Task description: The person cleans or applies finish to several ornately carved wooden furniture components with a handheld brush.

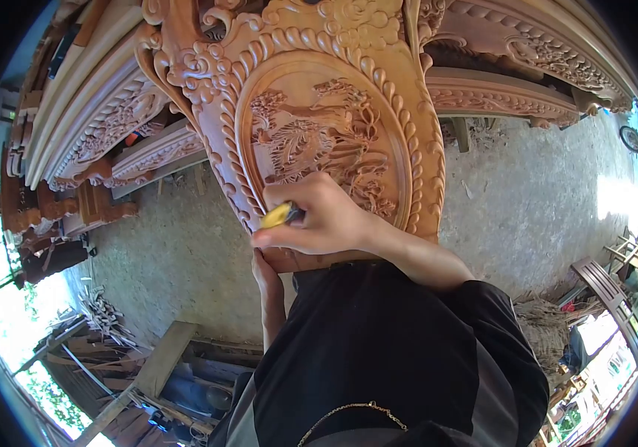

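A carved wooden panel with a beaded oval frame and a relief of animals and foliage lies in front of my body. My right hand is closed round a tool with a yellow handle, over the lower left part of the oval. The tool's working end is hidden. Below it, my left hand is at the panel's lower left edge, mostly covered by my right hand, so its fingers cannot be made out.
Carved wooden pieces are stacked beyond the panel on the right, with more carved parts on the left. Wood scraps and planks lie lower left. A slatted wooden piece leans at the right.
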Action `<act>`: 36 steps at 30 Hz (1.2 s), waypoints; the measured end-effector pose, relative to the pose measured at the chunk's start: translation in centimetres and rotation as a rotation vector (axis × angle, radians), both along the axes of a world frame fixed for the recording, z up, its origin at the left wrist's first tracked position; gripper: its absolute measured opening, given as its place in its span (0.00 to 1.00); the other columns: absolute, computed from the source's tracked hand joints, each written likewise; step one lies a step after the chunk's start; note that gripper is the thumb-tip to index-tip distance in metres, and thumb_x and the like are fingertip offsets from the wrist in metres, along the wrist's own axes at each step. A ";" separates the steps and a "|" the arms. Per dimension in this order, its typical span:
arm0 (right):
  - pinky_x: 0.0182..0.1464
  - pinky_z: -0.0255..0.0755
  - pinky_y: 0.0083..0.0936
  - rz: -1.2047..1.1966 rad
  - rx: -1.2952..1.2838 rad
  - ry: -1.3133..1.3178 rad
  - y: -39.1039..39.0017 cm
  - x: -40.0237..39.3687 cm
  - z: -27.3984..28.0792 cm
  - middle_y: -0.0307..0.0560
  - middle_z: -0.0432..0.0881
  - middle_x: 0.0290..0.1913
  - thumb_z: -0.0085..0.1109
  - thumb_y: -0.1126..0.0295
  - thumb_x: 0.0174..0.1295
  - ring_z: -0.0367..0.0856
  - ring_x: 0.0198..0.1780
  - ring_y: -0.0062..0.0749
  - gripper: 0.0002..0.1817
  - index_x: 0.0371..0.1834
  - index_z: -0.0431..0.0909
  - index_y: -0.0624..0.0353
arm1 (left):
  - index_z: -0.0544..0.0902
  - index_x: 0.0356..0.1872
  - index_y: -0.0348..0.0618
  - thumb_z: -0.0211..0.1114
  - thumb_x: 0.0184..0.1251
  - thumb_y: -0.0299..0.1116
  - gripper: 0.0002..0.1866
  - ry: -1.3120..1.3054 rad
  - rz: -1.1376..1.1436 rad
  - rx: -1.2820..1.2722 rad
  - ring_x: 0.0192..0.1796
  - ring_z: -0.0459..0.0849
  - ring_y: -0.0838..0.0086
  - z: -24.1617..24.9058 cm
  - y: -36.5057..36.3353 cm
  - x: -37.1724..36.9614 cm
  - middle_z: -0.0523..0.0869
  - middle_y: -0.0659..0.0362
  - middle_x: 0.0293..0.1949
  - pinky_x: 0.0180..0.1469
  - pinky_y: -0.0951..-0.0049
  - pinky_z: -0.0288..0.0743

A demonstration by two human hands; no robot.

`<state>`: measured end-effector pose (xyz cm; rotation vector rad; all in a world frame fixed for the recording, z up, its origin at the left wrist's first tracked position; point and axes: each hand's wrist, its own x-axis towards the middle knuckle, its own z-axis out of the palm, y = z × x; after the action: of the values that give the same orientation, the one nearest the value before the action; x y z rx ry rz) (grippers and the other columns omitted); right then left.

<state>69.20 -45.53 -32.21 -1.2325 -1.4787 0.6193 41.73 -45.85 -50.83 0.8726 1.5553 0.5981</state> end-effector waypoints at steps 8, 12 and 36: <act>0.23 0.69 0.33 0.027 0.159 -0.126 -0.2 -0.5 -0.3 0.42 0.76 0.21 0.78 0.48 0.50 0.79 0.21 0.38 0.25 0.34 0.82 0.59 | 0.73 0.70 0.37 0.44 0.83 0.56 0.33 -0.022 -0.094 0.200 0.67 0.77 0.69 -0.1 -0.8 -0.7 0.79 0.53 0.65 0.68 0.65 0.71; 0.24 0.71 0.33 -0.075 0.168 -0.292 -0.1 -1.5 -0.7 0.40 0.77 0.22 0.77 0.48 0.51 0.80 0.23 0.37 0.25 0.36 0.82 0.58 | 0.73 0.70 0.37 0.44 0.82 0.56 0.33 -0.044 -0.090 0.184 0.65 0.78 0.69 -1.0 -0.9 -0.9 0.80 0.53 0.64 0.67 0.65 0.72; 0.25 0.65 0.28 0.009 0.012 -0.107 -2.9 2.0 -0.6 0.38 0.67 0.16 0.75 0.46 0.56 0.72 0.19 0.35 0.27 0.21 0.73 0.56 | 0.76 0.66 0.37 0.43 0.84 0.49 0.27 0.011 0.091 0.058 0.53 0.85 0.71 1.8 -0.3 1.2 0.85 0.53 0.54 0.57 0.68 0.79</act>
<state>71.25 -48.44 -32.85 -1.2668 -1.5749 0.5575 42.93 -46.10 -49.02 0.8527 1.6007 0.7078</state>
